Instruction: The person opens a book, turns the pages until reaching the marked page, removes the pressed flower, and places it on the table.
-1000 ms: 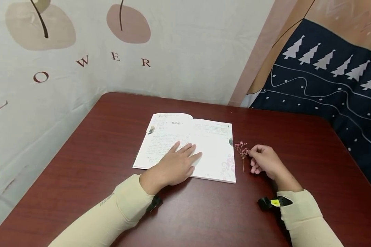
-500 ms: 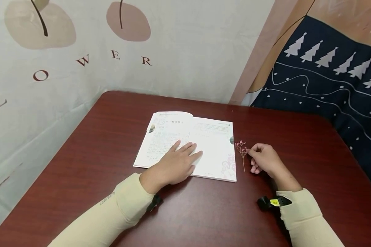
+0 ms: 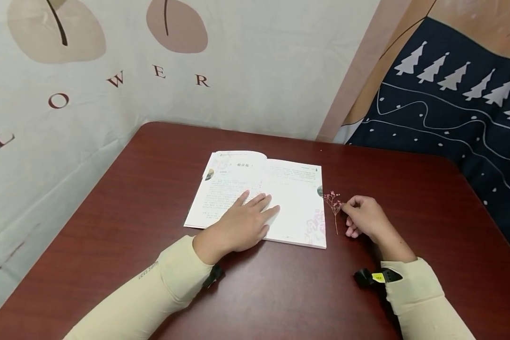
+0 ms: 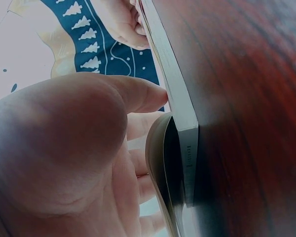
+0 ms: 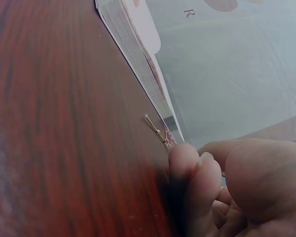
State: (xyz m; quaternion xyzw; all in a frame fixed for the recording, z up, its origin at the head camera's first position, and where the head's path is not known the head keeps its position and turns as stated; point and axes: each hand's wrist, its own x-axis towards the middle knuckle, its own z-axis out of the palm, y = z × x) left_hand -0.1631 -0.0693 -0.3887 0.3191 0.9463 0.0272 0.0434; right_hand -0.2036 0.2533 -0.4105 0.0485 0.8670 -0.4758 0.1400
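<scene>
An open book (image 3: 295, 198) lies on the table with printed pages facing up. Across its middle rests my left hand (image 3: 240, 226), fingers spread and straight; in the left wrist view the thumb (image 4: 143, 95) touches the page edge by the book's spine. Just right of the book is a dried flower sprig (image 3: 334, 208) with small pink blossoms and a thin stem. My right hand (image 3: 365, 217) pinches the sprig's right side between thumb and forefinger, its other fingers curled. In the right wrist view the fingertips hide most of the sprig (image 5: 157, 129), leaving the stem end visible.
The dark red wooden table (image 3: 153, 174) extends around the book on every side. Behind it hangs a pale printed cloth (image 3: 259, 71), and a navy cloth with white trees (image 3: 446, 104) hangs at the right. Black cameras (image 3: 364, 278) are strapped to the wrists.
The head view has tilted down very slightly, so the scene sits a little higher. Both hands, the book and the sprig keep their places relative to one another.
</scene>
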